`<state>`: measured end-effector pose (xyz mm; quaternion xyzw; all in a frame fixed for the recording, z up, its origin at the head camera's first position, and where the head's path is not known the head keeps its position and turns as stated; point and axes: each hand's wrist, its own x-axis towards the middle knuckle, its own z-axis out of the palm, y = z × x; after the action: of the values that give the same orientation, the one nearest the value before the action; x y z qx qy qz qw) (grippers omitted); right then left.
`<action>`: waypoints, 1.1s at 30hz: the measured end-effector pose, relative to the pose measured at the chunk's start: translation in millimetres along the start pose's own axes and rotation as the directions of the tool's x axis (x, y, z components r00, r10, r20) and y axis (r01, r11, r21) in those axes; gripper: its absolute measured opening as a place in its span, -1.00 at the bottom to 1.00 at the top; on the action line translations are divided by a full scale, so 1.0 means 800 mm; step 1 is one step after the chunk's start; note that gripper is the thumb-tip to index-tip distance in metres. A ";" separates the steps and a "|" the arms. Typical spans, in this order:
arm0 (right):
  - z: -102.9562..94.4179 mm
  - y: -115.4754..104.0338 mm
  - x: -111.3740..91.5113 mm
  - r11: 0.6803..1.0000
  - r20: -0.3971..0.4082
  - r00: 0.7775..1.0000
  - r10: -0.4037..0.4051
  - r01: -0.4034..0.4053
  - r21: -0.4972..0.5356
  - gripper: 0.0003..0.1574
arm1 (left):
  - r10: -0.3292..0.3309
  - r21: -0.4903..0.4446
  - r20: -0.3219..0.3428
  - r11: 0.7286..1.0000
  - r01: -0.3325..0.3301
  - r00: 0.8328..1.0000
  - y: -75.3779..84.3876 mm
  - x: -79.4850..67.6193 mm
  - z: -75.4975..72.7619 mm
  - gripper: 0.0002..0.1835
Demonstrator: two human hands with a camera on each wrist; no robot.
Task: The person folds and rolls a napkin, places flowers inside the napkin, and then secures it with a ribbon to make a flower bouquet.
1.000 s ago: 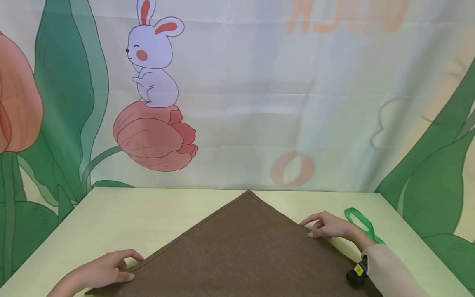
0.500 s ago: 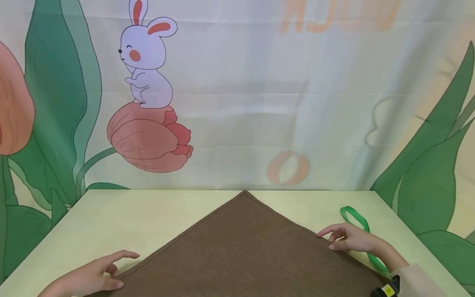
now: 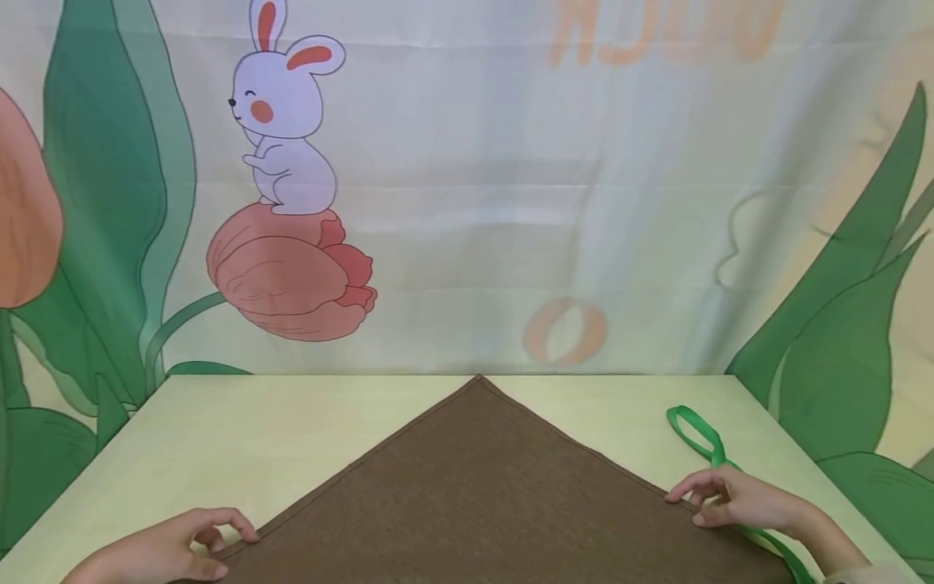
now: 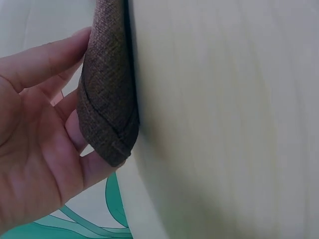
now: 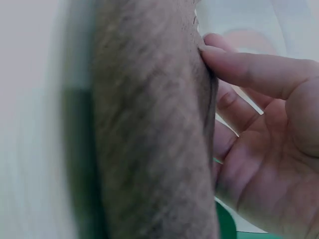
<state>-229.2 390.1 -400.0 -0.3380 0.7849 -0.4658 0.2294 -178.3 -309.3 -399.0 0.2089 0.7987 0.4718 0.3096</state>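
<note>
A brown cloth (image 3: 474,478) with a stitched border spreads over the near part of the table, its peak pointing to the far edge. At its left border is my left hand (image 3: 171,545), the index fingertip at the edge and the thumb on the fabric. The left wrist view has a rounded, folded end of the cloth (image 4: 107,109) in front of the fingers. My right hand (image 3: 751,501) touches the right border, index and thumb tips set apart. In the right wrist view the thumb (image 5: 249,72) meets the cloth's side; the other fingers are partly hidden.
A looped green ribbon (image 3: 696,431) lies on the pale table (image 3: 292,422) at the right, running under the right hand to the near edge. Behind the table hangs a printed curtain (image 3: 452,203) with a rabbit and tulips.
My right hand has slid along the cloth's right border, outward and nearer. The left hand has shifted slightly left, its index finger lifting and then coming back down to the edge.
</note>
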 end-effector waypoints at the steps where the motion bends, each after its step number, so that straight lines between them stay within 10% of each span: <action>1: 0.000 0.001 -0.001 1.000 0.002 1.000 -0.006 0.006 -0.005 -0.65 | 0.007 -0.011 0.007 1.000 -0.007 1.000 -0.001 -0.001 -0.001 -0.72; 13: 0.005 -0.007 0.031 0.995 -0.072 0.994 0.084 -0.088 -0.057 -0.65 | 0.147 -0.156 0.109 0.979 -0.129 0.983 -0.024 -0.018 -0.014 -0.76; 33: 0.009 -0.004 -0.042 0.998 0.027 0.999 0.043 -0.044 0.047 -0.63 | -0.062 -0.248 0.051 0.966 0.073 0.997 -0.025 -0.046 -0.013 -0.65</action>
<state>-200.8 409.6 -399.3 -0.3213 0.7778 -0.4749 0.2575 -159.8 -348.6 -402.0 0.1511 0.7328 0.5532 0.3663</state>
